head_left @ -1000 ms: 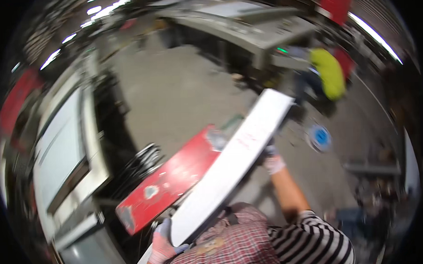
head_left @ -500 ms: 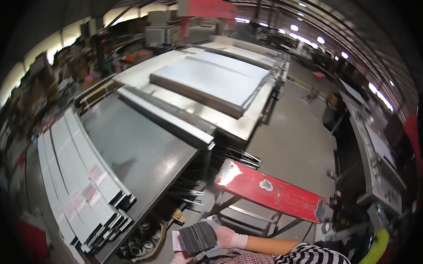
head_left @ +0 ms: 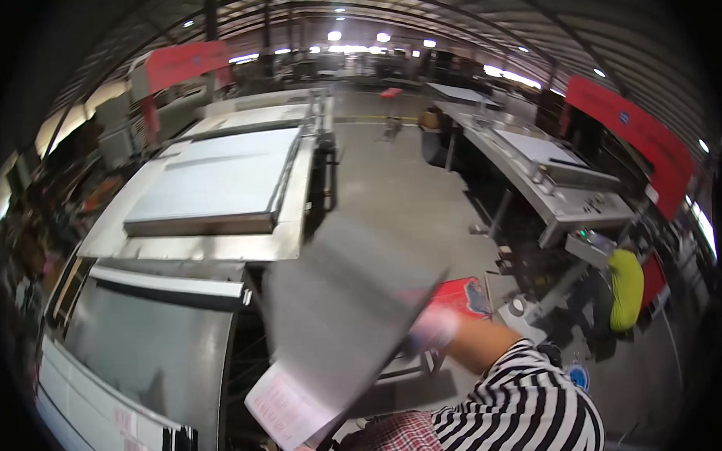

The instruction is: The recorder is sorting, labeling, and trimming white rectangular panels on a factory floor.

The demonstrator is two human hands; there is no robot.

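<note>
One grey sheet-metal panel (head_left: 340, 306) fills the middle of the view, blurred and tilted, its upper right corner high and its lower end down near the person's chest. Left of the panel stands a long steel desk (head_left: 151, 352) with a raised edge strip; beyond that lies a flat stack of grey sheets (head_left: 216, 179) on a larger desk. Right of the panel, bare concrete floor (head_left: 391, 177) runs open toward the far end of the hall, with another machine desk (head_left: 550, 179) along its right side.

The right hand (head_left: 432, 328), gloved in a pale glove, is clamped on the panel's right edge, the forearm in a striped sleeve (head_left: 526, 403) reaching up from the lower edge. The left hand is hidden under the panel's lower end, so its grip cannot be told.

A pale rectangular label (head_left: 284, 407) sits on the panel's lower end. Just right of the panel a red box (head_left: 463, 295) shows behind the hand. Far right hangs a long red banner (head_left: 636, 140); another red sign (head_left: 184, 65) hangs above left.
</note>
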